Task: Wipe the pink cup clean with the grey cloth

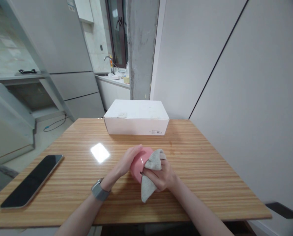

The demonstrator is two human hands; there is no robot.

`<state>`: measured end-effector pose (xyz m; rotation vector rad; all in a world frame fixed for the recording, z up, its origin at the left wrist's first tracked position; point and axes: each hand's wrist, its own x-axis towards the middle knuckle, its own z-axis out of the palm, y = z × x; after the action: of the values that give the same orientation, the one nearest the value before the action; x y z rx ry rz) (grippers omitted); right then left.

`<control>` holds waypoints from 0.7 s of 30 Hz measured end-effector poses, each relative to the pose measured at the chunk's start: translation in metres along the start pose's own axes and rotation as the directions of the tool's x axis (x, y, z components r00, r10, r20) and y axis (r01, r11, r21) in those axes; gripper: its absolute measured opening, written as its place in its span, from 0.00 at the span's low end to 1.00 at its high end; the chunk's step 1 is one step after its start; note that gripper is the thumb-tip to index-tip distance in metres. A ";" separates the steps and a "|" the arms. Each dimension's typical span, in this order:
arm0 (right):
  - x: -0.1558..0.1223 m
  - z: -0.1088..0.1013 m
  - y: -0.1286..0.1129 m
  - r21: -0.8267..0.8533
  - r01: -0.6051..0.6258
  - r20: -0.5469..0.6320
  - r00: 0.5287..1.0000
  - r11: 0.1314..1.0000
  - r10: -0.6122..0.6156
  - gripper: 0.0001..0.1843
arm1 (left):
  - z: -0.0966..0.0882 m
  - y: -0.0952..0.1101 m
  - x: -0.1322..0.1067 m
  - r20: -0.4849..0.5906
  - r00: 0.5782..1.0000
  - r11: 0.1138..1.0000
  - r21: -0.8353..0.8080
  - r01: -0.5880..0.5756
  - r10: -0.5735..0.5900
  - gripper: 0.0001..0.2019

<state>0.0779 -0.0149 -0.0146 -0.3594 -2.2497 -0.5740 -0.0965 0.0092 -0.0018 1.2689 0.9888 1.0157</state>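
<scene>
My left hand curls around the left side of a glossy pink object with faceted sides. Its exact kind is hard to make out, as my hands and the cloth cover part of it. In my right hand a light grey cloth is bunched, one corner sticking up and another hanging down. The cloth presses against the right side of the pink object. Both hands are over the wooden table, near its front middle. A watch with a grey band is on my left wrist.
A long white box lies across the far edge of the table. At the left front rests a dark-screened phone or tablet. A white wall runs along the right side. Behind are a sink faucet and grey cabinets.
</scene>
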 end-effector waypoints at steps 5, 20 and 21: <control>-0.007 0.001 0.003 0.005 0.025 0.033 0.999 1.000 -0.025 0.09 | -0.003 0.008 -0.005 0.219 0.975 0.993 0.120 0.001 -0.028 0.18; -0.019 0.003 0.015 0.129 -0.351 -0.062 0.931 0.927 0.361 0.28 | 0.012 0.004 -0.013 0.339 0.935 0.994 -0.081 -0.078 0.101 0.28; -0.018 0.003 0.015 0.107 -0.333 -0.060 0.938 0.937 0.341 0.28 | 0.012 0.004 -0.012 0.329 0.938 0.993 -0.081 -0.087 0.109 0.30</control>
<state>0.0943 -0.0020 -0.0255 -0.6472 -2.0691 -0.2924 -0.0878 -0.0052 0.0028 1.3911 0.6327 0.8643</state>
